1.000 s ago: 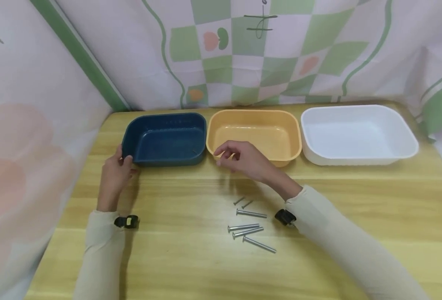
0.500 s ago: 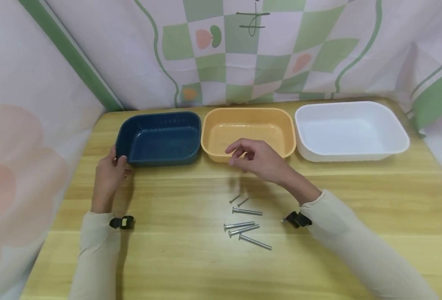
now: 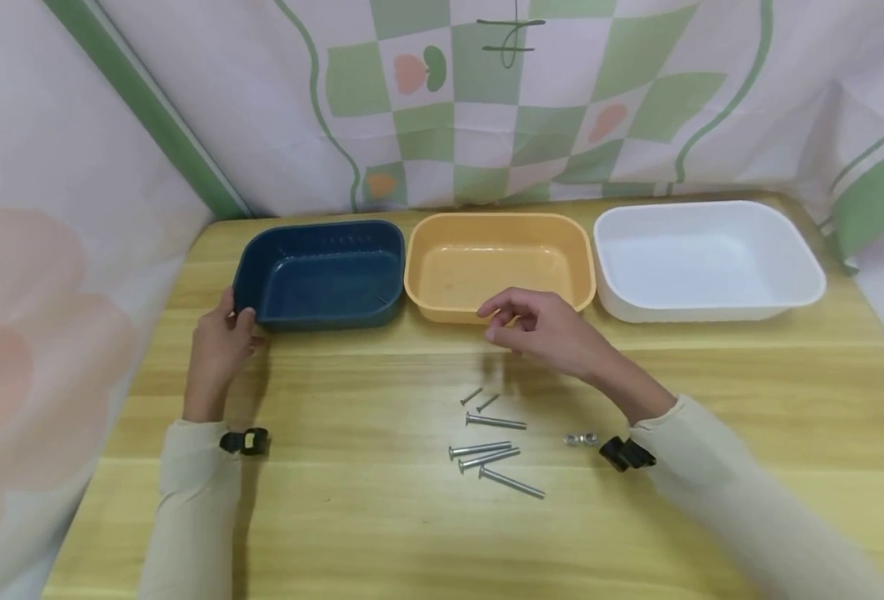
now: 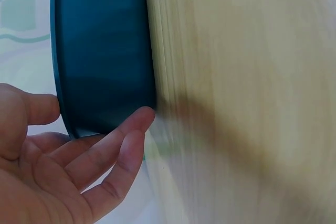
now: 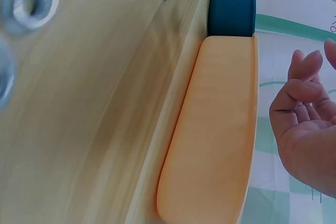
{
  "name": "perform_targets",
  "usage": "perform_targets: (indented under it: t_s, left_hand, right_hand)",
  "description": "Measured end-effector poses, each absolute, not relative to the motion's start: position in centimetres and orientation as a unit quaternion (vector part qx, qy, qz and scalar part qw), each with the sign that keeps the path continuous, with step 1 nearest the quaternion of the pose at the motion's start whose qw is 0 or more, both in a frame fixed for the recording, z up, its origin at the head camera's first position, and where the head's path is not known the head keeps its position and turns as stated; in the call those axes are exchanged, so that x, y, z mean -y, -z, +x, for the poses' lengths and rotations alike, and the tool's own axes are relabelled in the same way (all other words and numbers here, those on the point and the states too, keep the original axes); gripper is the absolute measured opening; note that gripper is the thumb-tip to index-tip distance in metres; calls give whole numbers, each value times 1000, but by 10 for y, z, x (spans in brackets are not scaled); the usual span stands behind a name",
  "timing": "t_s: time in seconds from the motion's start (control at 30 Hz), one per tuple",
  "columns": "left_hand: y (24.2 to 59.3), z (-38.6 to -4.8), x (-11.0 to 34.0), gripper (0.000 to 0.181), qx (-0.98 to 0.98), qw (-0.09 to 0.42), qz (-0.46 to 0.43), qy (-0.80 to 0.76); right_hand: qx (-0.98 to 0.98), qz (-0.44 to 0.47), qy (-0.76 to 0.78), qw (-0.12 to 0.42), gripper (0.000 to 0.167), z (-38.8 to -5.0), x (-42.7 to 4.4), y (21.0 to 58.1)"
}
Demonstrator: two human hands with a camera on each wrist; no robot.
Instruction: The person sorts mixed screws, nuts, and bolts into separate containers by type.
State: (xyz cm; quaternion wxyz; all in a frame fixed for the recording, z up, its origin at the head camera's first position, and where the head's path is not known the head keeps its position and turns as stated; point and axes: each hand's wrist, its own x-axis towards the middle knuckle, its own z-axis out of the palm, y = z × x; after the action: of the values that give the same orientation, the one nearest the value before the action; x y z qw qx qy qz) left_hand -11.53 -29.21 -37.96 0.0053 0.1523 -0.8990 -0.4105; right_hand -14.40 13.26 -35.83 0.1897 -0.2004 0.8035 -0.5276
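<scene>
Head view: left hand [image 3: 218,354], fingers gripping blue tray [image 3: 325,323], apparently steadying it; right hand [image 3: 552,333], loosely bent, seemingly unladen; lifting a bolt [image 3: 512,483] would need pinching.

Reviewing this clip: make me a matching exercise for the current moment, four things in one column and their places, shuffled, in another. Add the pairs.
Things
1. Left hand
2. Orange bin
3. White bin
4. Metal nuts

Places, as seen in the head view
A. On the table, to the right of the long bolts
B. At the right end of the row of bins
C. Touching the near left corner of the blue bin
D. In the middle of the row of bins

Pairs: 1-C, 2-D, 3-B, 4-A
</scene>
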Motion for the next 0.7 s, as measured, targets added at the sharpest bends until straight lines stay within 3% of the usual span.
perform_targets:
  t_s: [0.7]
  left_hand:
    - [382, -114, 292, 60, 897, -13, 165, 410]
  right_hand:
    - [-806, -189, 521, 205, 30, -134, -161, 374]
